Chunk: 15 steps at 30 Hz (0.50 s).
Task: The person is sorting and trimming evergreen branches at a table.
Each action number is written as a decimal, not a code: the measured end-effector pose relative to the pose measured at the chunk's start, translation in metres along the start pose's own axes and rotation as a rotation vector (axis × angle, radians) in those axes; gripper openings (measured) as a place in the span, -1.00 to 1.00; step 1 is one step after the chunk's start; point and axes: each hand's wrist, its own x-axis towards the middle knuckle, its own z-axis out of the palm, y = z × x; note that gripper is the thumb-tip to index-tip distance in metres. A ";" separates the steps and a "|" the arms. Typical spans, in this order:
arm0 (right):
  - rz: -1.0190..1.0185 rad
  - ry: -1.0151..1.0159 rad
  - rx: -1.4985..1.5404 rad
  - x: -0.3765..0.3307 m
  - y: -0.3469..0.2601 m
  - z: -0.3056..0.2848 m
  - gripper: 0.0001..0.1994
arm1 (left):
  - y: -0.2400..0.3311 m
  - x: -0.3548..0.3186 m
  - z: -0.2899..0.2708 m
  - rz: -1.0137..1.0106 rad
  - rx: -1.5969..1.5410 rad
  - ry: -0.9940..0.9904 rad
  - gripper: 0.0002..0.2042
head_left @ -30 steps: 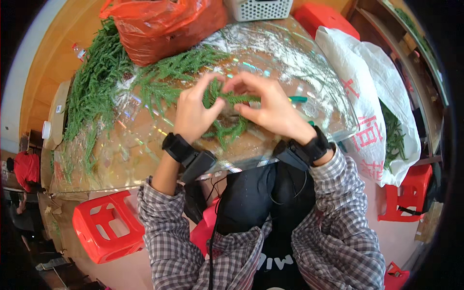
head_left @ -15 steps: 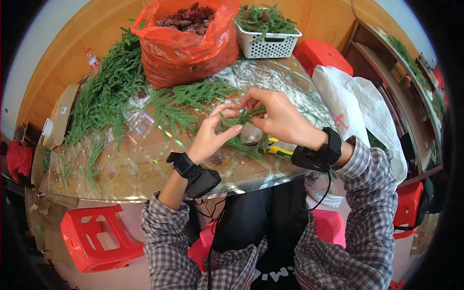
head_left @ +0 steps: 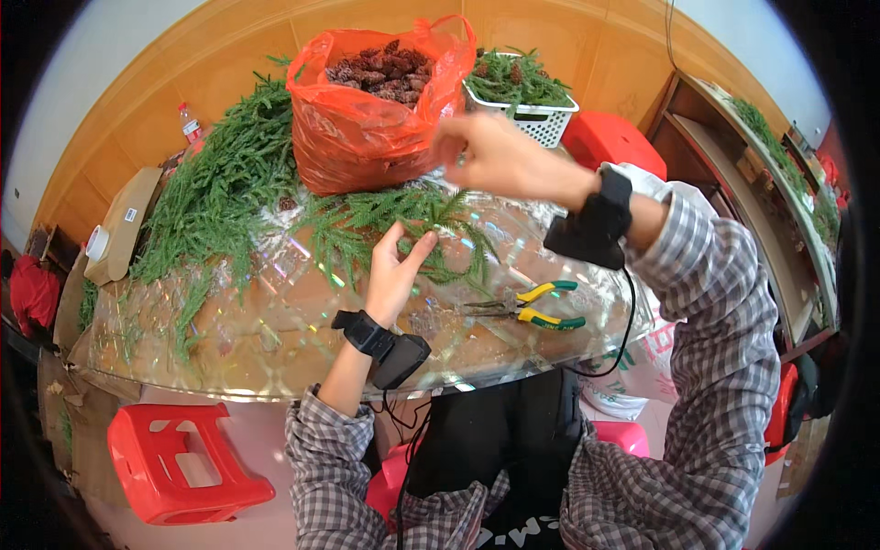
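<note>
My left hand (head_left: 396, 275) is over the middle of the table, thumb and forefinger pinched on a green needle-leaved sprig (head_left: 449, 229). More of the same greenery lies right behind it, so the sprig's outline is hard to trace. My right hand (head_left: 509, 160) is raised above the far part of the table, in front of the white basket and beside the red bag. Motion smears its fingers; they look curled, and I cannot make out anything in them. Long-nose pliers (head_left: 541, 307) with yellow and green handles lie near the table's front edge, to the right of my left hand.
A red plastic bag (head_left: 367, 137) full of pine cones (head_left: 385, 73) stands at the back. Beside it is a white basket (head_left: 541, 124) of greenery. A large heap of green branches (head_left: 220, 174) covers the left. Red stools (head_left: 183, 463) stand around the table.
My right hand has left the sprig and swung up and away toward the far side. My left hand has stayed low with the greenery. The pliers now show fully.
</note>
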 end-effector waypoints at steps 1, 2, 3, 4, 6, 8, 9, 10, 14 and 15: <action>-0.015 0.061 -0.067 0.019 0.003 -0.010 -0.76 | 0.003 0.003 -0.003 -0.002 0.022 0.004 -0.76; -0.028 0.062 -0.053 0.039 0.009 -0.019 -0.75 | 0.003 0.003 -0.005 -0.008 0.045 0.013 -0.77; -0.043 0.065 -0.038 0.060 0.014 -0.029 -0.74 | 0.003 0.004 -0.008 -0.013 0.069 0.023 -0.78; 0.012 0.069 -0.001 0.074 0.017 -0.036 -0.74 | 0.001 0.006 -0.009 -0.010 0.067 0.018 -0.78; 0.069 0.081 0.036 0.104 0.028 -0.045 -0.73 | -0.003 0.012 -0.011 -0.043 0.152 0.019 -0.79; 0.104 0.151 0.036 0.138 0.043 -0.049 -0.73 | 0.000 0.016 -0.013 -0.050 0.205 0.018 -0.80; 0.096 0.151 0.048 0.156 0.054 -0.042 -0.73 | -0.001 0.014 -0.015 -0.038 0.183 0.043 -0.80; 0.126 0.132 0.007 0.173 0.064 -0.032 -0.70 | -0.002 0.012 -0.016 -0.026 0.160 0.068 -0.79; 0.248 0.065 -0.216 0.215 0.100 -0.015 -0.66 | -0.001 0.026 -0.018 0.060 0.110 0.109 -0.78; 0.250 0.077 -0.220 0.222 0.114 -0.009 -0.66 | -0.002 0.029 -0.016 0.084 0.089 0.122 -0.77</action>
